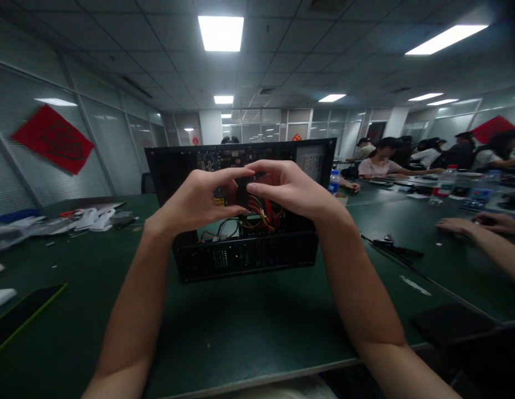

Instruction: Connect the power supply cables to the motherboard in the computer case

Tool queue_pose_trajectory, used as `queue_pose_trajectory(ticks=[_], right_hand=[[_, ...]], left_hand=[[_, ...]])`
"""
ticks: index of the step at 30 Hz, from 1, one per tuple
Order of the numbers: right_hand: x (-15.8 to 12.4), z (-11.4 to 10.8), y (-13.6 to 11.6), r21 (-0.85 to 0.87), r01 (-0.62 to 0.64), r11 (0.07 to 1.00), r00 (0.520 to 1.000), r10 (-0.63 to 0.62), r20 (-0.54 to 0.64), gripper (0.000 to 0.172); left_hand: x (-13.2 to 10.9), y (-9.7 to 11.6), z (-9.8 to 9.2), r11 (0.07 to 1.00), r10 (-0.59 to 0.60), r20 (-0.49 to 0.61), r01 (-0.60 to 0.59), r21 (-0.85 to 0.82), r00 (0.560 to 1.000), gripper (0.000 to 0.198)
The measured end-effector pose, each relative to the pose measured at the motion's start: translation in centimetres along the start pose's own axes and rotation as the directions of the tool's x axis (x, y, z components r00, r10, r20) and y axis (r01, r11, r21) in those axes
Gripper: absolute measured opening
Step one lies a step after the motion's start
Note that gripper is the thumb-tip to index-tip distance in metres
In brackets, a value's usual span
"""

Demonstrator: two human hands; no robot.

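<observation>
An open black computer case (244,257) stands tilted on the table in front of me, its inside facing me. Over its middle, my left hand (209,194) is curled, thumb below and fingers above, around a small black part (242,194). From the other side my right hand (288,185) pinches at the same part, its thumb and forefinger close to my left fingertips. The part's exact kind is hard to make out. Below it hangs a bundle of red, yellow and black wires (268,216). Behind the hands, a circuit board (224,159) is partly hidden.
A green table (249,321) bears white bags and scraps (95,219) at left, with a green-edged black phone-like slab (26,313). At right lie a black cable piece (394,246), bottles (446,183) and another person's hands (469,224). Several people sit farther back.
</observation>
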State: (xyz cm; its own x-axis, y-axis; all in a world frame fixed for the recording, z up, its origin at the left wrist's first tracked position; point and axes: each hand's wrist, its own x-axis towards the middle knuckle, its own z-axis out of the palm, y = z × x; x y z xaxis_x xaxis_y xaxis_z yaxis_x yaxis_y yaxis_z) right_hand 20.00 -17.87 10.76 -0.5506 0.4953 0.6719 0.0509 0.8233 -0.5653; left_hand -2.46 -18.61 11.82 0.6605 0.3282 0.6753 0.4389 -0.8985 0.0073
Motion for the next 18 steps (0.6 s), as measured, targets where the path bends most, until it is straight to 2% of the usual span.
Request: queue_pose_trajectory(ticks=[7,18], right_hand=[[-0.09,0.14,0.0,-0.078,0.002,0.997,1.0,0.0,0.015,0.031],[-0.38,-0.16,-0.44,-0.033,-0.012,0.999,0.999,0.013,0.039,0.035]], left_hand=[[-0.14,-0.95,-0.05,0.996,0.09,0.02,-0.091,0.014,0.996,0.059],[0.0,-0.1,0.23,0.986,0.148,-0.006,-0.148,0.073,0.989,0.06]])
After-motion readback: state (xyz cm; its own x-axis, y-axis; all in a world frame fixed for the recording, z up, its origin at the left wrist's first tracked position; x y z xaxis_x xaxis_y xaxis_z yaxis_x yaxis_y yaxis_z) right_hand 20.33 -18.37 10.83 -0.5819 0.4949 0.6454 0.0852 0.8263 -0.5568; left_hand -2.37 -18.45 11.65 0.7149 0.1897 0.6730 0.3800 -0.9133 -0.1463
